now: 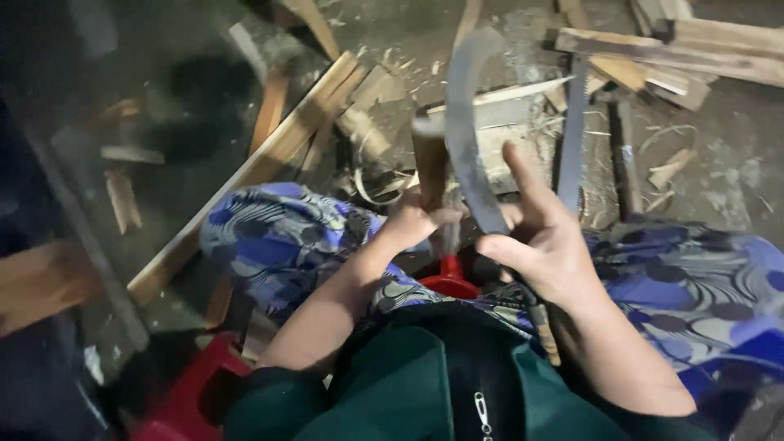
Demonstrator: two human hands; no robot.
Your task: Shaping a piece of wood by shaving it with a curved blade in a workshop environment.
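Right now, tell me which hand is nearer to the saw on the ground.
Right. The right hand, gripping the curved blade, sits just beside the saw; the left hand is further left, at the wooden piece.

Dirt floor [735, 155], scattered wood planks [269, 155], shavings [376, 184], handsaw [573, 139] lying flat

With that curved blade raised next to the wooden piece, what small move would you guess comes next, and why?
Probably a short downward stroke of the curved blade along the wooden piece. The right hand grips the blade's handle with the edge lying against the wood, while the left hand steadies the piece from below. Shavings on the ground suggest shaving; the left fingers sit close, so keep it short.
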